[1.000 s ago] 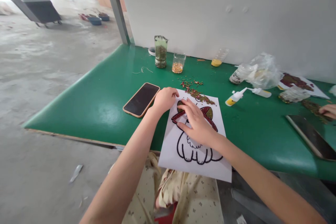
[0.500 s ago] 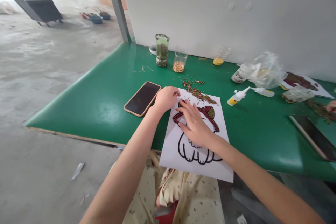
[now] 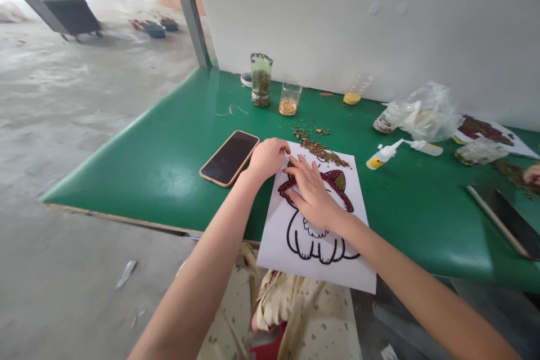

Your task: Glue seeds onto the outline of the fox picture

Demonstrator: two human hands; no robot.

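A white paper sheet [image 3: 274,244] with a black outline drawing of a cat lies at the table's front edge, its lower part jutting past. Red and green grains fill the cat's ears and the band [image 3: 342,194] across its head. My left hand [image 3: 270,156] is at the sheet's upper left corner, fingers curled inward; what they pinch, if anything, is hidden. Over the cat's face lies my right hand [image 3: 314,194], palm down with fingers spread, the fingertips close to the left ear. Loose green and red grains [image 3: 323,152] are scattered along the sheet's top edge.
Left of the sheet lies a phone [image 3: 230,158]. Behind stand a green cup [image 3: 261,81] of grains and a clear cup [image 3: 289,102] of corn kernels. Glue bottles [image 3: 381,157], a plastic bag [image 3: 430,115], another phone [image 3: 504,219] and another person's hand [image 3: 532,174] are on the right.
My right hand has shifted slightly over the drawing, its fingers a little straighter and more of the cat's chest showing. My left hand stays at the corner.
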